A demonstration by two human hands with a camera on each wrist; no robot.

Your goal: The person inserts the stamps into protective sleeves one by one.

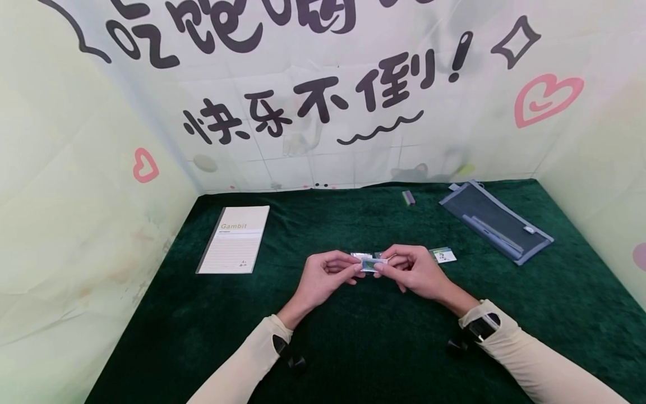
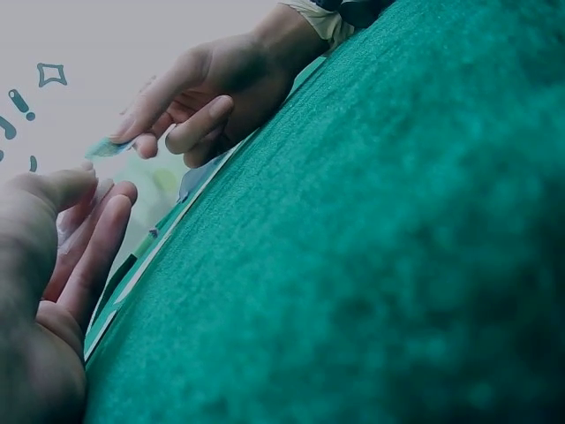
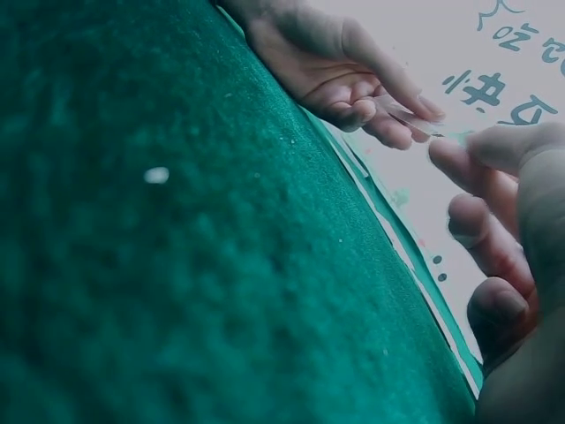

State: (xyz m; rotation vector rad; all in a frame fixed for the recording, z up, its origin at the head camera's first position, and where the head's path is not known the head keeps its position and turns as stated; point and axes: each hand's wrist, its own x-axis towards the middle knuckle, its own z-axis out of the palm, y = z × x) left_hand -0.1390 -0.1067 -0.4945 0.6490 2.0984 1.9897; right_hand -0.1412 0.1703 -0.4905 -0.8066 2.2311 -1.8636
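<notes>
Both hands meet over the middle of the dark green cloth in the head view. Between thumb and fingers, the right hand (image 1: 416,272) pinches a small flat blue-green piece (image 1: 372,264), its kind unclear. The left hand (image 1: 325,275) pinches a thin whitish, see-through strip (image 3: 406,115), which also shows between its fingers in the left wrist view. Whether strip and piece are joined, I cannot tell. The fingertips of the two hands are close together, hiding part of what they hold. Just beyond the right hand lies a small white-and-green card (image 1: 444,255).
A lined-cover notebook (image 1: 234,240) lies at the left. At the right is a blue-grey mesh zip pouch (image 1: 497,221) with pen-like sticks inside. A small purple-and-green block (image 1: 409,198) sits near the back edge. Printed fabric walls (image 1: 303,163) enclose the cloth-covered table (image 1: 171,336).
</notes>
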